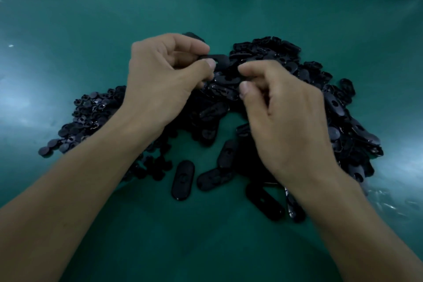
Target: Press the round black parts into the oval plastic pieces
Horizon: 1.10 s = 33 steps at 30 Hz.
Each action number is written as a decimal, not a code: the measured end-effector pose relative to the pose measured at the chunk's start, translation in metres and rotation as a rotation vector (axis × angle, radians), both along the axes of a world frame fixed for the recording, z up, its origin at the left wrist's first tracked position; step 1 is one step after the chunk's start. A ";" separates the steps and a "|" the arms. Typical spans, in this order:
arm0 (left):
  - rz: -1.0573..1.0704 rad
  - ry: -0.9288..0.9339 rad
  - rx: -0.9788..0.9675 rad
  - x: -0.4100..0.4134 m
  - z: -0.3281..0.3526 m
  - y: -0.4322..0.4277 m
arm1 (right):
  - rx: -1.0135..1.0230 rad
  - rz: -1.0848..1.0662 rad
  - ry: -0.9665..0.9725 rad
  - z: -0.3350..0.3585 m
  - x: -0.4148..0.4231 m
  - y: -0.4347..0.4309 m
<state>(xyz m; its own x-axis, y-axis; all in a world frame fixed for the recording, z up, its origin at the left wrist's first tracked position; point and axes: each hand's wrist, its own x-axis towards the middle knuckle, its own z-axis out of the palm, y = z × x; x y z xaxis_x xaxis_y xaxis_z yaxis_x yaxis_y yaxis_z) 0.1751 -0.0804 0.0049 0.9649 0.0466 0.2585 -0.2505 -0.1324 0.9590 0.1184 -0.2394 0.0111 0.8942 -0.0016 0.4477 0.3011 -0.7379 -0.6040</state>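
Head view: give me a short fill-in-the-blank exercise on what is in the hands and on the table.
1. The oval piece pinched by the left hand is coloured ___.
2. The table has a ___ surface.
3. The round black parts are heaped on the person's ___ side.
Missing words: black; green; left.

Small round black plastic parts [91, 117] lie heaped at the left. Flat black oval plastic pieces [343, 126] lie heaped at the right, a few loose in front. One oval piece [220, 62] is raised above them, pinched in the left hand [160, 80].
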 end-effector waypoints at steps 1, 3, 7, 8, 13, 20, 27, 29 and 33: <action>-0.021 0.005 -0.001 -0.001 0.000 -0.001 | 0.009 -0.011 0.006 0.000 0.001 -0.005; -0.063 0.015 -0.010 -0.003 0.000 -0.003 | 0.062 -0.010 0.021 -0.003 0.004 -0.013; -0.130 0.040 -0.036 -0.005 0.002 -0.004 | 0.319 0.022 0.043 -0.007 0.009 -0.020; -0.142 0.042 -0.035 -0.006 0.002 -0.004 | 0.379 0.033 0.042 -0.008 0.010 -0.021; -0.170 0.044 0.000 -0.010 0.005 -0.006 | 0.534 0.103 0.033 -0.005 0.013 -0.020; -0.222 0.035 0.048 -0.014 0.006 -0.010 | 0.540 0.123 0.052 -0.005 0.011 -0.017; -0.236 0.013 0.094 -0.014 0.004 -0.010 | 0.515 0.078 0.067 -0.005 0.010 -0.016; -0.240 0.008 0.104 -0.014 0.004 -0.010 | 0.503 0.066 0.069 -0.005 0.011 -0.017; -0.240 -0.010 0.116 -0.014 0.005 -0.010 | 0.484 0.050 0.071 -0.005 0.010 -0.016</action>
<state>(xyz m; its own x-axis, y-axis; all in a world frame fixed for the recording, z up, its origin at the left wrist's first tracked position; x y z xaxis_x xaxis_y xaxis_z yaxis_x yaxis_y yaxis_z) 0.1609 -0.0909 0.0096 0.9420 -0.2135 0.2588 -0.2978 -0.1767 0.9381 0.1288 -0.2555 0.0060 0.9266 -0.1504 0.3446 0.2753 -0.3530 -0.8942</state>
